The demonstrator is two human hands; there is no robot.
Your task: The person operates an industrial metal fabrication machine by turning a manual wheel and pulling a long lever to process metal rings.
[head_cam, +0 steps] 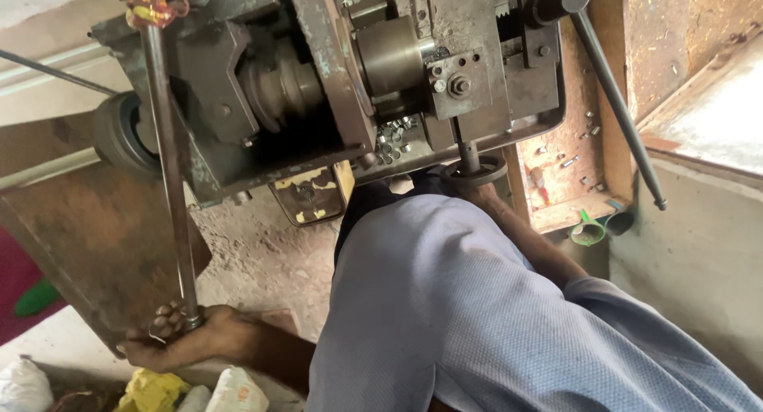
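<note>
Long grey metal rod (168,166), lever of the machine, runs near-vertical from orange-yellow fitting up top down to its lower end, gripped at bottom. Black handwheel (475,172) w/ short shaft, under machine's front, near-flat.

One head-worn view looks steeply down from close above, past the blue-clad torso, onto the grey machine (350,78) ahead of the hands and the floor below.

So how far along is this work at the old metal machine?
Done: small finished metal pieces lie in the machine's tray. In hand: the left hand grips the end of a long metal bar fed into the machine; the right hand reaches a handwheel. Left: most of the bar still sticks out.
</note>
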